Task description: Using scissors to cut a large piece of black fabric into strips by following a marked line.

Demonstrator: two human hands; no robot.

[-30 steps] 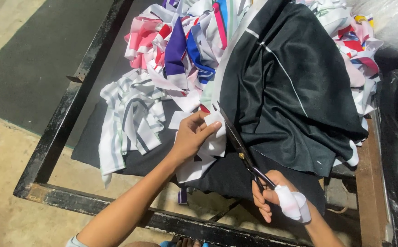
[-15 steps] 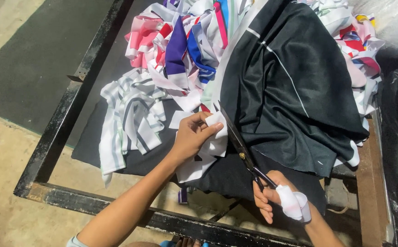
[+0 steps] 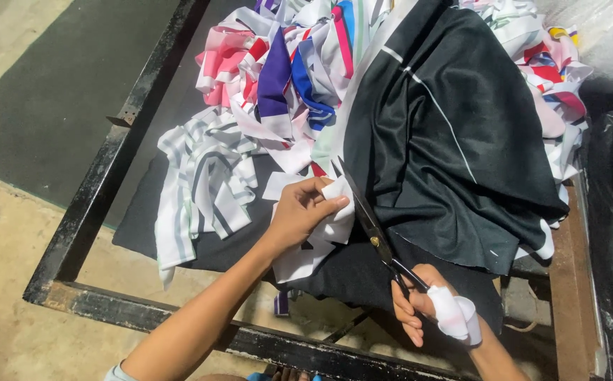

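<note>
On tabletop, 6 o'clock | left hand point(image 3: 305, 214) pinches white cloth point(image 3: 320, 233), limp, light | right hand point(image 3: 426, 307) closed on scissors point(image 3: 371, 222), grip near cut

Scissors point(image 3: 368, 215): dark blades, long, slightly parted, tips pointing up-left; handles low-right, in right hand point(image 3: 426, 310).
White fabric piece point(image 3: 320, 236): crumpled, pinched under left hand point(image 3: 303, 212), edge touching blades.
Black cloth point(image 3: 447, 141): lrg, draped just right of blades.

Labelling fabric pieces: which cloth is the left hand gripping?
The white cloth piece just left of the scissors, pinched by the left hand. The striped strips lie further left and the big black cloth lies right of the blades, both untouched.
</note>
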